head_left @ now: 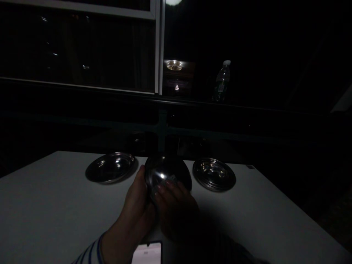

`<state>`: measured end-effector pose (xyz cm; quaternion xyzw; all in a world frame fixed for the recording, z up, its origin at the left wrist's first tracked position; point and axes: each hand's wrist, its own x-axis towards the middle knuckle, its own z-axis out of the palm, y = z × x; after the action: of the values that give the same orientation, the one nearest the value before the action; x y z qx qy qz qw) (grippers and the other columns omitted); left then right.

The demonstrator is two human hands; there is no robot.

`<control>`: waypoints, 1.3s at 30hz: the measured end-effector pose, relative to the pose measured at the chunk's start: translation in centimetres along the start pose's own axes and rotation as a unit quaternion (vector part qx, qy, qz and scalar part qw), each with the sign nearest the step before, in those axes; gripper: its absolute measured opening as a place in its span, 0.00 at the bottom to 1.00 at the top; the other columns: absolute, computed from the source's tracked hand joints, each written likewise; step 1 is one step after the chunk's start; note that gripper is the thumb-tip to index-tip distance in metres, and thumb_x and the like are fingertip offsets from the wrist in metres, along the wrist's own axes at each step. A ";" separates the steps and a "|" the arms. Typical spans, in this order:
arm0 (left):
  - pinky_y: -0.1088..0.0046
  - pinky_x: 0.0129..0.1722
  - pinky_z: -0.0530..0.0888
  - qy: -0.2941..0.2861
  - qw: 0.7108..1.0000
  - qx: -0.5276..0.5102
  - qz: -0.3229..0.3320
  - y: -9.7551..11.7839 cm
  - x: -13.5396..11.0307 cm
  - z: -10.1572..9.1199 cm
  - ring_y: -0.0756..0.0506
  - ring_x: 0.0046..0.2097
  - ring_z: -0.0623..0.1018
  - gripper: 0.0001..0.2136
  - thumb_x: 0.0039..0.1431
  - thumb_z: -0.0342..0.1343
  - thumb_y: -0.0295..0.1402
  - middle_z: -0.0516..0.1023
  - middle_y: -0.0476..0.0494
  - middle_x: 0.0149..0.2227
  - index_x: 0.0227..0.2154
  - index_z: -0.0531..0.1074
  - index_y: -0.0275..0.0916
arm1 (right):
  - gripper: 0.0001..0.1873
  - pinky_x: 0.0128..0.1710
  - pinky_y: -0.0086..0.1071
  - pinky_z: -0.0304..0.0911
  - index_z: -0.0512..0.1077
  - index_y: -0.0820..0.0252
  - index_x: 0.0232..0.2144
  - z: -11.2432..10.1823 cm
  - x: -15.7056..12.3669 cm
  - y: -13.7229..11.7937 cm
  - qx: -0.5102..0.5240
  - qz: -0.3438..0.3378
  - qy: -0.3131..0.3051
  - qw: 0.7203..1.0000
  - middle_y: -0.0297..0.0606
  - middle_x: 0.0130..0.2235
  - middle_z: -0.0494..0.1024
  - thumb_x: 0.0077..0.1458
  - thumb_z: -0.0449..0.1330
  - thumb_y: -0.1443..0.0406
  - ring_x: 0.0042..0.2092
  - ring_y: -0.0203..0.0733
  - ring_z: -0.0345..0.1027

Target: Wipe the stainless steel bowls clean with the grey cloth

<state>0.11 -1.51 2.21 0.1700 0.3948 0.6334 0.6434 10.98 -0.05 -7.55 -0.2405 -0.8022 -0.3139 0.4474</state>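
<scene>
A shiny stainless steel bowl (165, 168) is held above the table's middle, its rounded outside towards me. My left hand (137, 209) grips its left side, thumb along the edge. The fingers of my right hand (176, 209) are bent together and pressed on the lower part of the bowl's outside. A thin greyish patch shows at these fingertips; the dim light hides what it is. On the table to the left lies a shallow metal dish (111, 168). To the right rests another round metal dish (214, 174), which looks like several stacked together.
The white table (68, 209) stretches across the view. A phone (147, 253) with a lit screen lies at the near edge, below my hands. Behind the table, a clear plastic bottle (222, 82) with a white cap stands by the dark window (159, 47).
</scene>
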 end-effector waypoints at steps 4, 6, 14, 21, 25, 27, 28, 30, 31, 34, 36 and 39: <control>0.81 0.15 0.67 -0.006 0.998 -0.023 -0.061 -0.7 0.1 -0.1 0.53 0.17 0.71 0.13 0.57 0.47 0.36 0.73 0.47 0.17 0.23 0.70 0.34 | 0.21 0.61 0.40 0.44 0.63 0.66 0.50 0.0 0.4 -0.1 0.008 -0.006 -0.027 1.000 0.37 0.56 0.63 0.54 0.46 0.68 0.60 0.42 0.48; 0.80 0.17 0.69 -0.009 0.998 -0.013 -0.061 -1.1 0.1 -0.2 0.52 0.18 0.72 0.13 0.56 0.49 0.37 0.72 0.47 0.16 0.23 0.70 0.34 | 0.20 0.60 0.40 0.45 0.64 0.67 0.49 -0.2 0.7 -0.2 0.005 -0.003 -0.031 0.999 0.37 0.55 0.64 0.55 0.45 0.68 0.59 0.42 0.49; 0.72 0.29 0.72 0.015 0.995 0.057 -0.081 -1.4 -0.5 0.0 0.44 0.29 0.77 0.19 0.50 0.51 0.47 0.76 0.43 0.21 0.28 0.73 0.34 | 0.21 0.58 0.42 0.50 0.64 0.70 0.48 -1.2 2.1 0.0 0.009 0.030 -0.004 0.999 0.42 0.52 0.68 0.53 0.45 0.69 0.58 0.45 0.53; 0.72 0.27 0.68 -0.015 0.985 0.171 -0.024 -2.2 -0.3 -0.5 0.44 0.27 0.76 0.22 0.48 0.50 0.52 0.75 0.44 0.20 0.24 0.73 0.35 | 0.21 0.55 0.44 0.54 0.64 0.71 0.47 -1.8 2.8 2.2 0.046 0.129 0.002 0.991 0.48 0.50 0.69 0.56 0.42 0.67 0.56 0.47 0.55; 0.71 0.22 0.65 -0.001 0.974 0.221 -0.047 -2.6 -0.9 -0.7 0.46 0.19 0.71 0.25 0.45 0.48 0.56 0.70 0.45 0.13 0.14 0.68 0.36 | 0.22 0.52 0.43 0.59 0.63 0.70 0.49 -2.5 2.7 4.7 0.122 0.282 -0.057 0.950 0.48 0.51 0.68 0.58 0.39 0.66 0.54 0.44 0.59; 0.72 0.21 0.64 -0.001 0.973 0.222 -0.060 -2.6 -1.2 -0.6 0.47 0.16 0.68 0.25 0.45 0.48 0.57 0.68 0.46 0.11 0.13 0.66 0.37 | 0.21 0.51 0.41 0.62 0.64 0.65 0.50 -2.7 2.6 5.5 0.161 0.362 -0.088 0.914 0.45 0.50 0.70 0.59 0.39 0.66 0.52 0.42 0.62; 0.72 0.20 0.64 -0.001 0.974 0.216 -0.062 -2.6 -1.4 -0.5 0.48 0.16 0.68 0.25 0.45 0.48 0.56 0.67 0.47 0.11 0.12 0.66 0.37 | 0.21 0.50 0.41 0.62 0.64 0.64 0.49 -2.7 2.6 5.7 0.169 0.375 -0.091 0.907 0.44 0.50 0.70 0.59 0.39 0.66 0.52 0.42 0.63; 0.73 0.19 0.63 0.000 0.978 0.196 -0.066 -2.4 -1.5 -0.3 0.48 0.15 0.67 0.25 0.45 0.48 0.56 0.66 0.47 0.11 0.12 0.65 0.38 | 0.21 0.51 0.42 0.62 0.64 0.65 0.49 -2.4 2.7 5.3 0.154 0.343 -0.068 0.924 0.45 0.50 0.70 0.58 0.39 0.66 0.53 0.43 0.62; 0.73 0.19 0.63 0.004 0.980 0.185 -0.077 -2.3 -1.5 -0.2 0.48 0.16 0.67 0.24 0.44 0.49 0.56 0.67 0.47 0.11 0.12 0.65 0.38 | 0.21 0.52 0.43 0.60 0.64 0.67 0.49 -2.3 2.7 4.9 0.138 0.306 -0.052 0.941 0.47 0.50 0.69 0.58 0.40 0.67 0.54 0.43 0.60; 0.72 0.21 0.66 0.023 0.979 0.150 -0.136 -2.0 -1.1 -0.2 0.46 0.19 0.71 0.24 0.43 0.51 0.56 0.70 0.46 0.14 0.16 0.69 0.37 | 0.21 0.53 0.44 0.58 0.64 0.72 0.48 -1.6 2.9 2.9 0.089 0.203 -0.024 0.975 0.50 0.50 0.68 0.57 0.40 0.68 0.55 0.45 0.57; 0.71 0.24 0.68 0.030 0.978 0.127 -0.160 -1.8 -0.7 -0.3 0.44 0.24 0.75 0.24 0.43 0.51 0.55 0.73 0.45 0.18 0.23 0.73 0.36 | 0.22 0.54 0.44 0.57 0.63 0.72 0.49 -1.2 2.9 1.7 0.064 0.165 -0.035 0.984 0.50 0.51 0.67 0.56 0.41 0.67 0.57 0.47 0.54; 0.71 0.27 0.71 -0.005 0.987 0.072 -0.142 -1.5 -0.3 -0.2 0.44 0.28 0.76 0.22 0.47 0.51 0.51 0.75 0.43 0.21 0.29 0.74 0.35 | 0.22 0.55 0.43 0.55 0.63 0.72 0.49 -0.9 2.8 0.1 0.035 0.140 -0.054 0.988 0.47 0.52 0.66 0.55 0.43 0.67 0.58 0.47 0.52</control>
<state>1.00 -2.11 1.07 0.1615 0.4565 0.5047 0.7147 10.23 -0.30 -4.74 -0.3512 -0.7941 -0.2062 0.4512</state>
